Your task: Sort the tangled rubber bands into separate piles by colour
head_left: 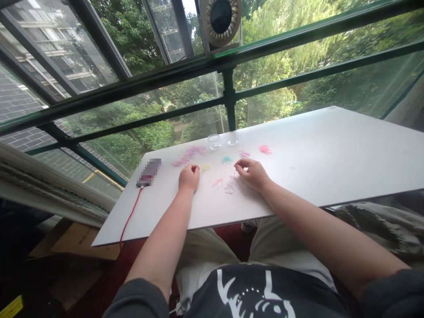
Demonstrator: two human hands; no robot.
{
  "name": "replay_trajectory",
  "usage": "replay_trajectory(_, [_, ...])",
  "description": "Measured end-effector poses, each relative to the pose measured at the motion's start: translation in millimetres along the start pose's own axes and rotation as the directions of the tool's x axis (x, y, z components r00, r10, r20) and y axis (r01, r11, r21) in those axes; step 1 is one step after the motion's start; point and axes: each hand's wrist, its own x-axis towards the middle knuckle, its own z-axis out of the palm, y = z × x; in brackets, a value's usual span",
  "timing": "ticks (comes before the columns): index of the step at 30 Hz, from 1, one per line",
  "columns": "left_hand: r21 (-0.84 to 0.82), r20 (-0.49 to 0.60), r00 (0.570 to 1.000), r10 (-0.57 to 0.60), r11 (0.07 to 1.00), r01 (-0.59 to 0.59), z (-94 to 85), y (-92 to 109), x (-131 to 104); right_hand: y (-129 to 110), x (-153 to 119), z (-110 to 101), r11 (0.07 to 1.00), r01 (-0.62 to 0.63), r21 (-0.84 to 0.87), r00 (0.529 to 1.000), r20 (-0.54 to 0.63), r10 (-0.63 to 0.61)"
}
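On the white table point(298, 154) lie small piles of thin coloured loops that look like rubber bands. My left hand point(188, 178) rests at the left with curled fingers, beside a pale yellow pile point(205, 168). Behind it spreads a larger pink and purple pile point(188, 155). My right hand point(253, 174) is bent into a pinch above some loose pink loops point(229, 189); anything between its fingertips is too small to make out. Another loose pink cluster point(217, 183) lies between the hands. Farther back are a teal pile point(227, 159), a pink-purple pile point(244, 154) and a bright pink pile point(265, 149).
A clear round container point(214, 145) and a clear round lid or dish point(232, 142) stand near the far edge. At left lies a blurred-out phone point(150, 171) with a red cable point(129, 212) running over the edge. Green railing point(228, 95) borders the table's far side.
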Motion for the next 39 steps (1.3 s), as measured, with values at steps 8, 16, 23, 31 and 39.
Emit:
replay_trajectory(8, [0.016,0.06,0.998,0.014,1.0,-0.014,8.2,-1,8,4,2,0,0.998,-0.046,-0.049,0.999,0.009,0.046])
replay_trajectory(16, [-0.069,0.067,0.996,0.058,0.996,-0.053,5.8,-3,7,18,3,2,0.957,0.071,-0.282,0.993,0.106,-0.042])
replay_trajectory(23, [-0.137,-0.011,1.0,-0.008,0.991,0.006,-1.4,-2,-2,22,3,-6,0.917,0.043,-0.396,0.99,0.143,0.016])
replay_trajectory(31, [-0.286,0.271,0.952,0.139,0.957,-0.059,-8.5,11,-19,17,2,-9,0.921,0.129,-0.367,0.972,0.232,-0.044])
replay_trajectory(39, [-0.265,0.3,0.943,0.141,0.962,-0.059,-10.3,18,-22,4,-2,-6,0.903,0.136,-0.408,0.975,0.218,-0.049])
